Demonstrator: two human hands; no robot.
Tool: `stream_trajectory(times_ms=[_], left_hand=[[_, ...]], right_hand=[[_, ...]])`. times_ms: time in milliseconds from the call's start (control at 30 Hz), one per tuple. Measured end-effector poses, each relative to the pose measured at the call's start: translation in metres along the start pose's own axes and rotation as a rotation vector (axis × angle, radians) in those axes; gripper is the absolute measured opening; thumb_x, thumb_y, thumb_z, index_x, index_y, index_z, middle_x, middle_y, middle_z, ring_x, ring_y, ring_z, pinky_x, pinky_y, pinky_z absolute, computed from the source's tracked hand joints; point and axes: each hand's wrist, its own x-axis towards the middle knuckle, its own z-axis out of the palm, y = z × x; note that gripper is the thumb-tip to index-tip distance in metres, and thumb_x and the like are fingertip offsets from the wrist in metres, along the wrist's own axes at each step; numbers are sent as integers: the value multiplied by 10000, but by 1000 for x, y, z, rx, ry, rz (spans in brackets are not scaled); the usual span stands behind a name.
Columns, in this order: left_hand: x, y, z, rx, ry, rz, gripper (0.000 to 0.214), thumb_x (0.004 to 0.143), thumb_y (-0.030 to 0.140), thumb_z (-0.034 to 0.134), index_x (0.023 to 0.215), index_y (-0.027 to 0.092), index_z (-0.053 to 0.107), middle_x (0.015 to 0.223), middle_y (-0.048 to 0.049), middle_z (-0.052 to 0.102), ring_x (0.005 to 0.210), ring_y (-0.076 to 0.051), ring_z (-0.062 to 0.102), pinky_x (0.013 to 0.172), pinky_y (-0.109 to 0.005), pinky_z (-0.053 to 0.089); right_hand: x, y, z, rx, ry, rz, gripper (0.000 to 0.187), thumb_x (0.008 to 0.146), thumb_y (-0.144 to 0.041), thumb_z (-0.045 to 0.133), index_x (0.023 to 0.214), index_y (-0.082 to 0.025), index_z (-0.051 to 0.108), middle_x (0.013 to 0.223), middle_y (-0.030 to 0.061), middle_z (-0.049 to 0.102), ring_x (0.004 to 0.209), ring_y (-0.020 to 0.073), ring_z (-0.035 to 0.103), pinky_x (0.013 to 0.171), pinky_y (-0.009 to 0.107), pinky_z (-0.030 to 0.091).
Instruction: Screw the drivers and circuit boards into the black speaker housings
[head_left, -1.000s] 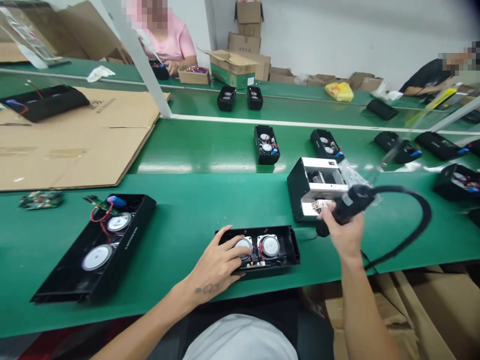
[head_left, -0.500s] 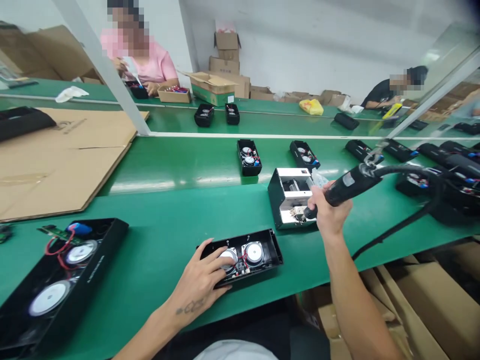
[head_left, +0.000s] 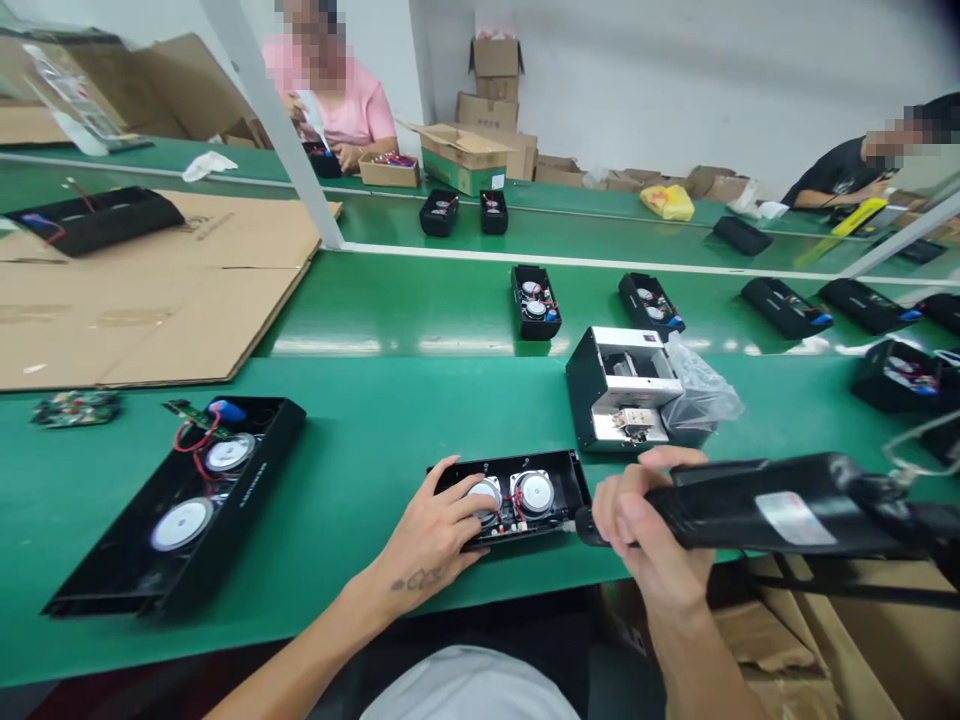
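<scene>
My left hand (head_left: pixel 442 520) grips the left end of an open black speaker housing (head_left: pixel 571 490), fingers over the left speaker and thumb along the near wall. The right round speaker (head_left: pixel 536 491) shows fully, with red wires beside it. My right hand (head_left: pixel 660 530) is closed around a black electric screwdriver (head_left: pixel 772 505) held nearly level. Its tip points left at the near right part of the housing; whether it touches a screw I cannot tell. Just behind stands a silver and black screw feeder (head_left: pixel 626 390), with a clear plastic bag (head_left: pixel 701 385) at its side.
A larger open housing (head_left: pixel 180 500) lies at the left, near a circuit board (head_left: pixel 75 408). Flat cardboard (head_left: pixel 225 330) covers the back left. Several black housings (head_left: pixel 536 302) line the green belt. Two people sit across it. The screwdriver's cable runs off right.
My right hand has brought the screwdriver from the screw feeder down toward me, to the housing's right end. My left hand stays on the housing. The view has shifted left.
</scene>
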Motion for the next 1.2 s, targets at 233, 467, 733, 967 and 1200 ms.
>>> stream_trajectory(times_ms=[233,467,733,967,1200], left_hand=[[-2,0,1,-16,0,0,181,875,305,899,842,221,743,1182,13,829,1305,-293,714,1379,-586,194],[-2,-2,2,-10,-2,7,187,857,309,910,832,218,749,1177,16,827,1290,-288,720,1386,-575,187],[-3,-3,4,1,49,39,209,870,329,903,838,210,735,1155,4,818,1274,-281,720,1399,-551,140],[-3,-4,5,-7,50,44,221,846,320,928,833,212,735,1167,28,815,1276,-267,710,1402,-524,85],[4,7,-15,-55,-5,12,532,974,711,699,854,196,754,1157,-39,807,1248,-302,710,1367,-581,173]], right_hand=[[-5,23,13,-48,-18,39,252,1022,-219,704,1217,-304,569,674,-104,565,438,94,499,466,256,443],[-2,19,12,-18,-17,31,252,1018,-211,698,1223,-312,593,686,-100,548,453,91,502,464,247,437],[8,10,8,38,40,-5,229,1016,-198,690,1208,-291,608,693,-90,546,468,85,502,478,250,441],[6,9,17,99,43,-9,221,1022,-189,659,1214,-290,619,662,-92,518,448,84,468,467,245,422],[-9,18,51,206,-5,-12,215,1038,-211,639,1219,-319,598,634,-100,491,433,95,435,454,239,401]])
